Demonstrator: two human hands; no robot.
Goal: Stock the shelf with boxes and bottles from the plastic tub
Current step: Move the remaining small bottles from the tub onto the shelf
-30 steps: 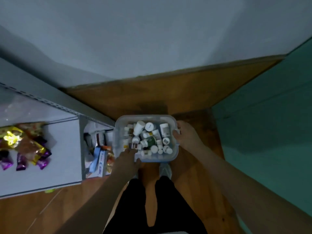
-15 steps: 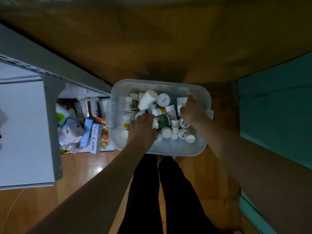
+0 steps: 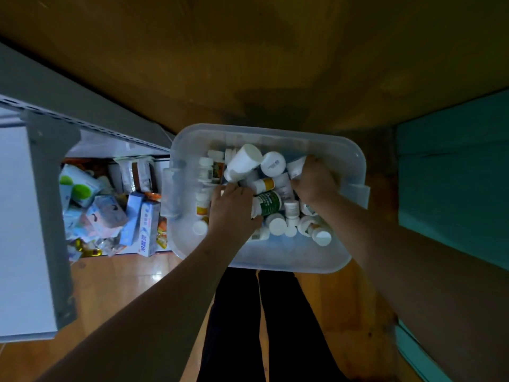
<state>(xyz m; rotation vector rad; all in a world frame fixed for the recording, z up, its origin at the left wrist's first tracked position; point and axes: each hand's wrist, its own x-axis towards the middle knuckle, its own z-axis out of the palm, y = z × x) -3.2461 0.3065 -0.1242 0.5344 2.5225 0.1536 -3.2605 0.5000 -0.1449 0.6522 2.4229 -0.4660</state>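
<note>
Both hands in the tub (image 3: 355, 161) of bottles, beside the shelf (image 3: 27, 230).
Left hand (image 3: 232, 209) curls around a green bottle (image 3: 267, 202); right hand (image 3: 314, 183) grips a white box (image 3: 296, 166); tub rests on the floor (image 3: 124, 285).

Two bare arms are seen — no sleeves are worn on them, and no watch, ring or band is seen on either wrist. The left hand (image 3: 232, 209) and the right hand (image 3: 314, 183) are bare too. Both legs are covered by long black trousers (image 3: 264, 326) — plain and dark.
</note>
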